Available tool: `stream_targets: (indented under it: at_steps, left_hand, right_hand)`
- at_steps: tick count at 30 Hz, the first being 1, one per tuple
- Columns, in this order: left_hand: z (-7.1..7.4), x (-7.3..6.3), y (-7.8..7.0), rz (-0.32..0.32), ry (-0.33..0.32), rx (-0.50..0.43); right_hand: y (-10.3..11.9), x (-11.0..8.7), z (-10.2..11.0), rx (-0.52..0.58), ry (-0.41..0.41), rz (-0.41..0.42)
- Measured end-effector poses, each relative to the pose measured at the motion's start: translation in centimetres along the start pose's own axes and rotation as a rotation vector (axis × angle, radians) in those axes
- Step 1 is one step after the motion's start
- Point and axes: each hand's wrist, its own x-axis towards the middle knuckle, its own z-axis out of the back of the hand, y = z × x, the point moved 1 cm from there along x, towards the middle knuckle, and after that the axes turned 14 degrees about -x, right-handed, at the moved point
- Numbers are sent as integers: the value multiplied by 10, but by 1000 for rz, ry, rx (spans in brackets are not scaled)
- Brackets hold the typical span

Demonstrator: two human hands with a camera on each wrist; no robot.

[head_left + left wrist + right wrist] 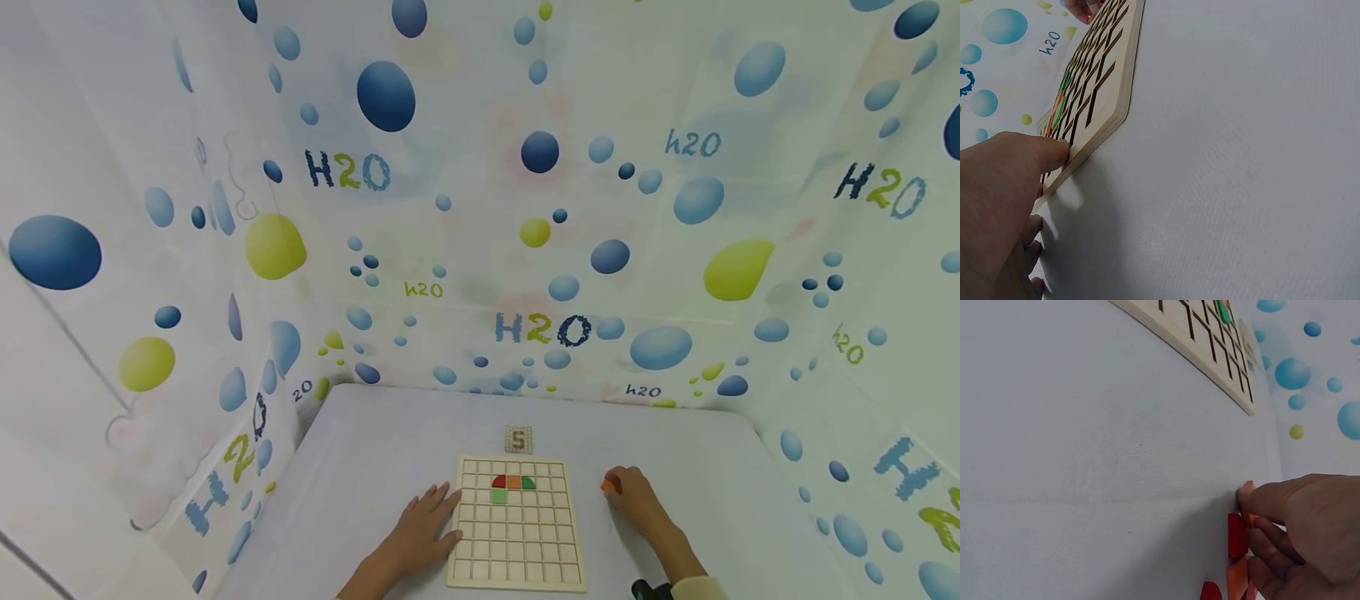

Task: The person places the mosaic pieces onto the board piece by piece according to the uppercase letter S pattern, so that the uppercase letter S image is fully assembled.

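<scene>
A wooden grid board (517,542) lies on the table. In its upper rows sit a red rounded piece (499,482), an orange square (513,482), a green rounded piece (528,482) and a light green square (499,497). My left hand (422,530) rests at the board's left edge with fingers extended; in the left wrist view its thumb touches the rim. Right of the board, my right hand (633,498) pinches an orange piece (1248,486) between thumb and fingers. Beside those fingers are a red block (1237,536) and another orange block (1236,578), partly hidden.
A small card with a "5" (518,439) lies behind the board. Another red piece (1211,591) shows at the bottom of the right wrist view. A curtain printed with bubbles (540,250) encloses the white table (390,433).
</scene>
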Motion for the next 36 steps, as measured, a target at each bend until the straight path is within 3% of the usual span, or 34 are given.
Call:
stream_targets:
  at_steps: [3,7,12,16,22,29,36]
  left_hand:
    - [1,0,-2,-1,2,-3]
    - [1,0,-3,-3,5,-3]
    - [1,-1,-4,1,1,-5]
    - [1,-1,-4,3,-3,-7]
    - [1,-1,-3,-4,-7,-8]
    - [2,-1,-3,2,-6,-14]
    - [0,-1,-2,-1,-7,-12]
  right_hand:
    - [3,-3,5,-27,12,-32]
    - [5,-9,16,-118,98,-100]
    - [5,-14,23,-170,185,-74]
    - [2,-16,18,-158,177,-35]
    - [-3,-17,8,-133,96,-13]
    - [4,-22,2,-2,127,3]
    - [16,-27,6,-16,96,78]
